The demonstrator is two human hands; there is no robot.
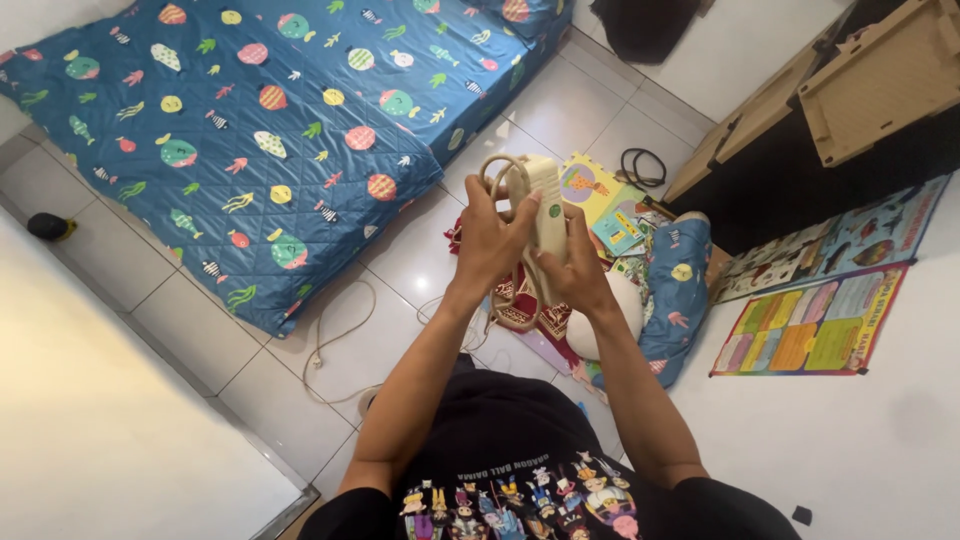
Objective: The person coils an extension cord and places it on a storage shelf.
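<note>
- Left hand point(490, 245) clamped on the cream power strip point(547, 205) and its looped cord point(497, 175).
- Right hand point(578, 270) grips the strip's lower end; long axis 12-to-6 o'clock.

A white tiled floor point(420, 260) carries everything here. On it lies a blue quilted mattress point(260, 120) printed with fish and sea plants, filling the upper left. A pale cable point(335, 340) loops over the tiles just beside the mattress's near edge. A small black and yellow object point(50, 227) sits by the left wall. Near the middle are a red patterned cloth point(545, 315), children's picture books point(605, 205), a blue pillow point(680, 290) and a black coiled cord point(642, 165).
</note>
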